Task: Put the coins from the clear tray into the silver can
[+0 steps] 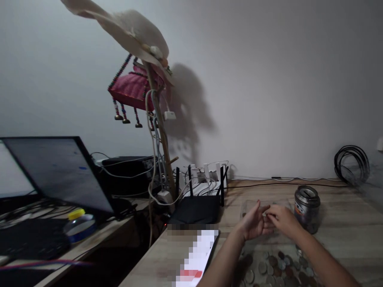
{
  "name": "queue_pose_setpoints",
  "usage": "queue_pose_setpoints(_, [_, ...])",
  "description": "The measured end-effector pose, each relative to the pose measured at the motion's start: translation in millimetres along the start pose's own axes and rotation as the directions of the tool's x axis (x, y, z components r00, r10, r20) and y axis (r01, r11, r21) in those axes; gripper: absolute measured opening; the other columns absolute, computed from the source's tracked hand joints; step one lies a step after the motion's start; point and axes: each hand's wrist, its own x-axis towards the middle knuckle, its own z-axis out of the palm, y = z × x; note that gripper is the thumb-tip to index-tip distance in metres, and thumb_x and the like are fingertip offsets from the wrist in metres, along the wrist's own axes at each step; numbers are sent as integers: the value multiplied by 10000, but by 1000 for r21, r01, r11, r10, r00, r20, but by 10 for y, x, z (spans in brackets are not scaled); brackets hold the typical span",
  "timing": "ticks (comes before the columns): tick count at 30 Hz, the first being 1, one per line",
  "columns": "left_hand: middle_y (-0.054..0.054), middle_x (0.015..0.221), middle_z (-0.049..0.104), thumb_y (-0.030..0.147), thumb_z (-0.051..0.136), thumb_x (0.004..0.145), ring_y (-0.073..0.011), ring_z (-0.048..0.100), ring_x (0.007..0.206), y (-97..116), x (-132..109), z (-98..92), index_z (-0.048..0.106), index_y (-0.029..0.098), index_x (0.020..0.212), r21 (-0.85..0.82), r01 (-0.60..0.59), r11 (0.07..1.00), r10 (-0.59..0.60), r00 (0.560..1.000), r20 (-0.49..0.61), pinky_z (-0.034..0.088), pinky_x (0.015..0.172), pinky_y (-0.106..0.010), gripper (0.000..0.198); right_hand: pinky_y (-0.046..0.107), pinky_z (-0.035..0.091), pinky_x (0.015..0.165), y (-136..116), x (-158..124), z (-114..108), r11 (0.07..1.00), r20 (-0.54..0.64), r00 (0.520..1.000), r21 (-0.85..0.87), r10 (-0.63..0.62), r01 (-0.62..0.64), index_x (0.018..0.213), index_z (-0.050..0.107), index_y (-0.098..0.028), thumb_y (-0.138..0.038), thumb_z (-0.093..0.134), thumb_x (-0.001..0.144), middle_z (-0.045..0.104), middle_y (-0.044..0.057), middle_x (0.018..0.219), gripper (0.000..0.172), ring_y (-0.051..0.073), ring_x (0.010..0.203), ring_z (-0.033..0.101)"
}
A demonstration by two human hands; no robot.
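My left hand (pixel 255 224) is over the table, palm turned up, thumb raised and fingers apart. My right hand (pixel 283 222) reaches across to it, its fingertips pressed together against the left fingers; whatever they pinch, if anything, is too small or hidden to make out. Below both hands, many loose coins (pixel 277 268), silver and brownish, lie spread near the front edge of the view. A see-through plastic sheet or container (pixel 245 206) shows behind the hands. Right of them stands a can-shaped coin bank (pixel 307 207) with a slot in its lid.
A phone (pixel 202 255) with a lit, blurred screen lies left of my forearm. Behind it sit a black router (pixel 196 211) and tangled cables. Further left are a monitor (pixel 60 171) and a yellow-capped container (pixel 78 227). Coiled black cable (pixel 350 163) rests by the wall.
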Motion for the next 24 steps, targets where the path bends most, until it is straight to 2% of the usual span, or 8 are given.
queue_pose_setpoints(2, [-80, 870, 614, 628, 373, 749, -194, 597, 795, -27, 30, -32, 467, 190, 1111, 86, 7, 996, 0, 997, -75, 390, 700, -298, 577, 251, 364, 704, 115, -17, -230, 989, -202, 978, -127, 54, -81, 842, 653, -219, -224, 400, 804, 630, 35, 831, 256, 155, 813, 531])
queue_pose_setpoints(5, [-101, 907, 609, 602, 445, 727, -195, 586, 796, -80, 76, -90, 513, 157, 1042, 215, 50, 975, -7, 981, -194, 379, 694, -298, 550, 270, 351, 707, 363, -81, -603, 912, -525, 837, -251, 153, -324, 879, 654, -214, -279, 409, 802, 634, 53, 858, 264, 180, 861, 508])
queue_pose_setpoints(8, [-98, 919, 608, 601, 463, 706, -184, 573, 792, -105, 94, -108, 543, 154, 982, 301, 91, 949, -10, 966, -258, 379, 700, -299, 532, 271, 323, 585, 610, -167, -833, 780, -624, 702, -227, 344, -584, 833, 669, -232, -338, 449, 760, 626, 61, 781, 255, 188, 749, 509])
queue_pose_setpoints(10, [-88, 928, 604, 589, 439, 719, -177, 565, 803, -91, 92, -93, 552, 161, 970, 371, 74, 926, 50, 949, -312, 386, 700, -294, 509, 271, 306, 552, 709, -208, -883, 738, -605, 676, -203, 422, -643, 784, 673, -236, -363, 468, 736, 618, 61, 737, 247, 189, 699, 502])
queue_pose_setpoints(14, [-90, 919, 595, 442, 396, 775, -196, 538, 879, -1, 81, -67, 570, 155, 882, 641, 79, 764, 335, 800, -498, 383, 766, -315, 353, 309, 346, 704, 667, -204, -827, 822, -649, 718, -248, 252, -512, 822, 666, -203, -329, 440, 760, 633, 70, 855, 266, 216, 827, 494])
queue_pose_setpoints(18, [-118, 983, 567, 296, 422, 764, -238, 462, 1042, 45, 66, -124, 567, 162, 808, 887, 168, 430, 629, 650, -428, 277, 936, -345, 202, 287, 364, 795, 434, -91, -562, 961, -576, 813, -170, 84, -220, 919, 632, -166, -277, 357, 819, 624, 79, 893, 314, 180, 863, 517])
queue_pose_setpoints(21, [-146, 1133, 500, 289, 512, 701, -291, 312, 1200, -20, 52, -206, 556, 161, 850, 903, 240, 357, 577, 704, -415, 141, 1020, -399, 201, 270, 383, 791, 325, -7, -200, 988, -259, 960, -88, 104, -130, 937, 629, -165, -284, 315, 841, 625, 80, 911, 349, 168, 873, 543])
queue_pose_setpoints(24, [-129, 1301, 362, 320, 589, 627, -314, 55, 1303, -112, 29, -287, 530, 176, 935, 850, 187, 492, 402, 818, -412, -42, 1033, -458, 345, 317, 352, 880, 357, -3, 157, 974, 63, 978, -120, 199, -190, 1119, 556, -135, -360, 341, 831, 559, 132, 1117, 424, 212, 1052, 485])
